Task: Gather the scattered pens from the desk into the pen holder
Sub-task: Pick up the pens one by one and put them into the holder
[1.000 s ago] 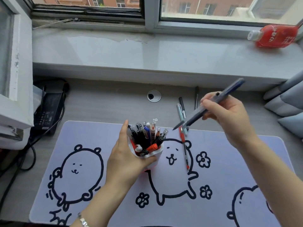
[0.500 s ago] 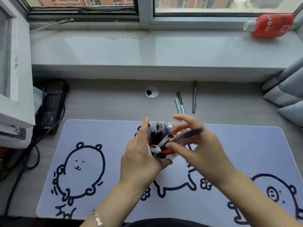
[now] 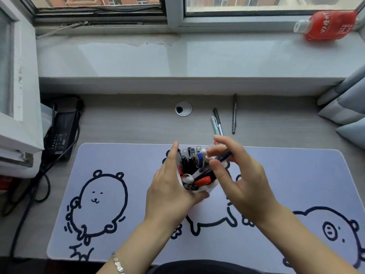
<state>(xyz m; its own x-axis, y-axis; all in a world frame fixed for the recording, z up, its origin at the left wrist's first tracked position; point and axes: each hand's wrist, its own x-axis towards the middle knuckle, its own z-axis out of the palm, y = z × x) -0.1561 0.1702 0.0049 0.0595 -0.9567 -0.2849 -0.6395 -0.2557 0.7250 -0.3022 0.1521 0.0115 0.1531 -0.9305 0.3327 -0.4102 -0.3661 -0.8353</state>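
A white pen holder (image 3: pixel 207 189) full of several pens stands on the mat's middle. My left hand (image 3: pixel 169 192) wraps around its left side. My right hand (image 3: pixel 241 180) is at the holder's right rim, thumb and fingers pinched on a dark blue pen (image 3: pixel 221 160) whose tip is down among the others. Behind the hands, loose on the desk, lie a light green pen (image 3: pixel 214 125), a black-capped pen (image 3: pixel 217 118) beside it and a thin dark pen (image 3: pixel 234 115) further right. A red pen tip (image 3: pixel 215 143) peeks out above my right fingers.
A lilac desk mat (image 3: pixel 118 159) with cartoon bears covers the near desk. A cable grommet (image 3: pixel 183 109) is in the grey desk behind. A black power brick (image 3: pixel 61 131) and cables lie at left. A red bottle (image 3: pixel 327 25) rests on the windowsill; cushions (image 3: pixel 347 109) at right.
My right hand came down from up right with the dark blue pen and brought its tip into the holder. The view shifted, so the holder sits more central now.
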